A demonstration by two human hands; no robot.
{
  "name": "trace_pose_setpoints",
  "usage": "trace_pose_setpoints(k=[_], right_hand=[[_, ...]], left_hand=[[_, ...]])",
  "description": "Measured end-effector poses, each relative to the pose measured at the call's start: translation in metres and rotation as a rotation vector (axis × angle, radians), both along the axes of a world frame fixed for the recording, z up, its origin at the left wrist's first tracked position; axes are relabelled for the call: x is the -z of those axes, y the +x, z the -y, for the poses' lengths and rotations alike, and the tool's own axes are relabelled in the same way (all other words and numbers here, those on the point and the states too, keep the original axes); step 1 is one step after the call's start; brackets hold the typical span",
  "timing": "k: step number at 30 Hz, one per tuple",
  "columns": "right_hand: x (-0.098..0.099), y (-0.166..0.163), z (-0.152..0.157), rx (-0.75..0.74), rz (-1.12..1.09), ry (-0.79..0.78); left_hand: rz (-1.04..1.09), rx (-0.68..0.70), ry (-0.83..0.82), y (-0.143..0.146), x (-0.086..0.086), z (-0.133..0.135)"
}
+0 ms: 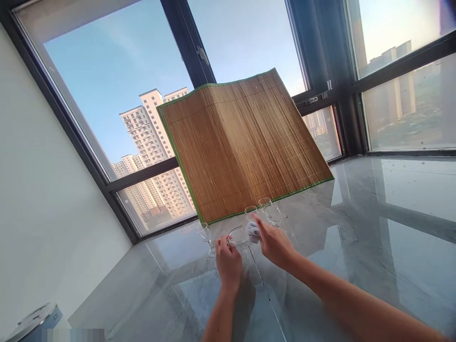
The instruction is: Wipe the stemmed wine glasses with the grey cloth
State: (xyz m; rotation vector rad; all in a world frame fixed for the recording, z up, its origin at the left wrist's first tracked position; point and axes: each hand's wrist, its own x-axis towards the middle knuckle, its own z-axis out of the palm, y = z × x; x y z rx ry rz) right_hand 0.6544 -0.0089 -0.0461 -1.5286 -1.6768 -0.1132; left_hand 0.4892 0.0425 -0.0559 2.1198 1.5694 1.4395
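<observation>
Several clear stemmed glasses stand on a glossy marble surface (356,247) in front of a bamboo mat (242,142) propped against the window. My left hand (228,261) is closed around one glass (235,235), holding it tilted. My right hand (272,242) reaches in from the right with fingers extended toward a glass (251,211) that has a white cloth (253,231) at it. Another glass (204,233) stands to the left, and one more glass (270,211) stands to the right, both untouched.
Large dark-framed windows (192,52) run behind the mat, with tall buildings outside. A white wall (42,199) bounds the left side. A round metal lid or container (33,320) sits at the bottom left corner.
</observation>
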Motion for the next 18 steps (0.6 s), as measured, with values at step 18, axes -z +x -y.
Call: trace_pose_setpoints(k=[18], right_hand=[[0.008,-0.023,0.005,-0.448,-0.444,-0.118]], left_hand=[[-0.134,-0.076,0.14,-0.005,-0.003,0.005]])
